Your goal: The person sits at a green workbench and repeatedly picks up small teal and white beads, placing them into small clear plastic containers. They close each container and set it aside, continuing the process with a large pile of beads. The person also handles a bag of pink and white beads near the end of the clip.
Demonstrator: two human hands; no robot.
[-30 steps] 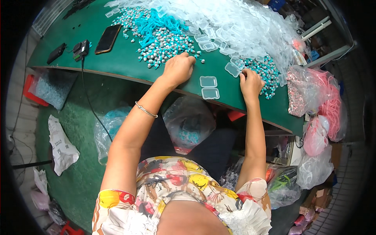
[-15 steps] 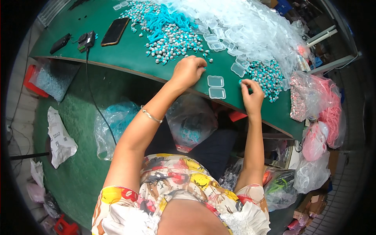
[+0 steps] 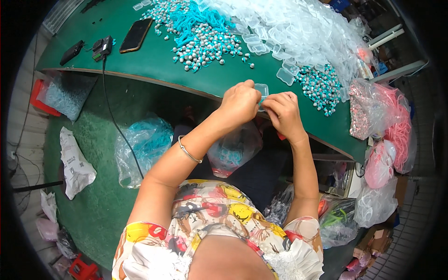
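Note:
A small clear plastic case [image 3: 262, 88] lies opened out near the table's front edge, mostly covered by my fingers. My left hand [image 3: 241, 101] is closed over its left side, fingertips bent down at the case. From the right, my right hand [image 3: 283, 111] reaches in with thumb and fingers pinched together at the same case. What either pinch holds is hidden behind the fingers. Beyond my left hand is a pile of small grey-and-teal bead-like pieces [image 3: 205, 49] with teal cord [image 3: 198, 21]. A second pile of such pieces [image 3: 321, 88] lies beyond my right hand.
A large heap of clear plastic cases [image 3: 289, 28] covers the back right of the green table [image 3: 154, 63]. A phone [image 3: 136, 35] and a small black device with a cable [image 3: 102, 48] lie left. Bags of pink cord and beads [image 3: 392, 126] hang by the right edge.
My left hand has moved right and toward me from beside the bead pile, and my right hand has moved left. The two now meet over the opened case.

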